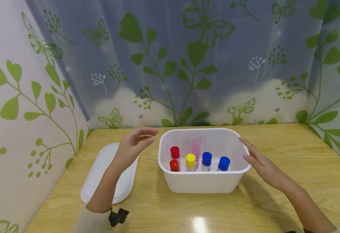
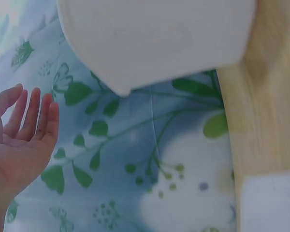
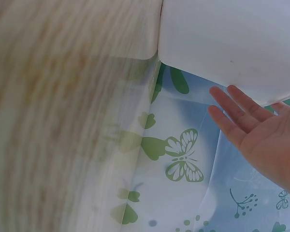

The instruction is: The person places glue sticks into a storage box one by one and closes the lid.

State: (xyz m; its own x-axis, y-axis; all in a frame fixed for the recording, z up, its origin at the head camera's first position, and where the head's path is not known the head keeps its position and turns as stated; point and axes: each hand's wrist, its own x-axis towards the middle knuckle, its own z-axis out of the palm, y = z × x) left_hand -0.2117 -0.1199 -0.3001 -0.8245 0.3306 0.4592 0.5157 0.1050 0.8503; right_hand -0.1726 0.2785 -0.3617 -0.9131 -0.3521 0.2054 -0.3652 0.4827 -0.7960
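Note:
A white plastic bin (image 1: 202, 183) stands on the table. In it are bottles with red caps (image 1: 175, 152), a yellow cap (image 1: 190, 160) and blue caps (image 1: 206, 159), plus a pink see-through bottle (image 1: 195, 149) at the back. My right hand (image 1: 264, 168) rests its fingertips at the bin's right rim, fingers nearly straight. Just off the left rim hovers my left hand (image 1: 133, 147), fingers loosely bent with nothing in them. The left wrist view shows the same left hand (image 2: 24, 140) apart from the bin wall (image 2: 159, 43).
A white lid (image 1: 124, 183) lies flat on the wooden table (image 1: 164, 212), left of the bin and partly under the left forearm. Curtains with leaf and butterfly prints (image 1: 170, 64) rise behind the table and along both sides.

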